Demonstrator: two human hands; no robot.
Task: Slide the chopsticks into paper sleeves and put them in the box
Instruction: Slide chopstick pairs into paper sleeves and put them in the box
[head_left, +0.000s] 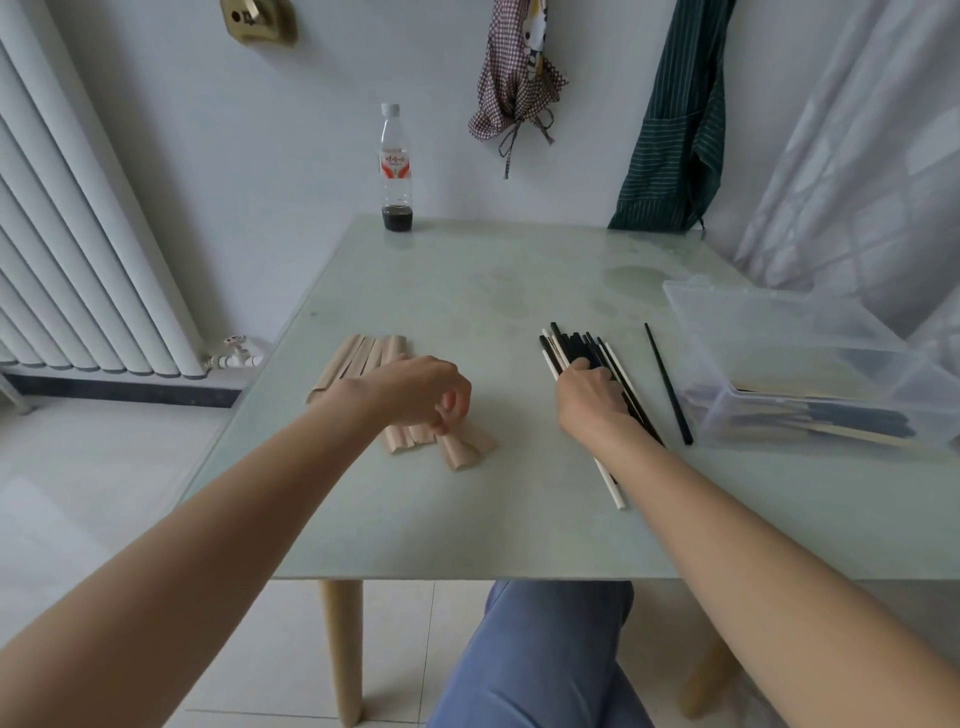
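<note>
A pile of tan paper sleeves (363, 358) lies on the left of the pale green table (467, 509). My left hand (421, 392) hovers over the pile's near end, fingers curled, fingertips pinching at a sleeve. A bundle of black and white chopsticks (576, 345) lies to the right. My right hand (589, 397) rests on the bundle, fingers curled round some of them. One black chopstick (668, 384) lies apart, further right. The clear plastic box (810, 369) stands at the right edge and holds several sleeved chopsticks.
A plastic bottle (396, 166) with a little dark liquid stands at the table's far edge. Aprons hang on the wall behind. A white radiator (78, 234) is on the left. My knee shows under the table's near edge.
</note>
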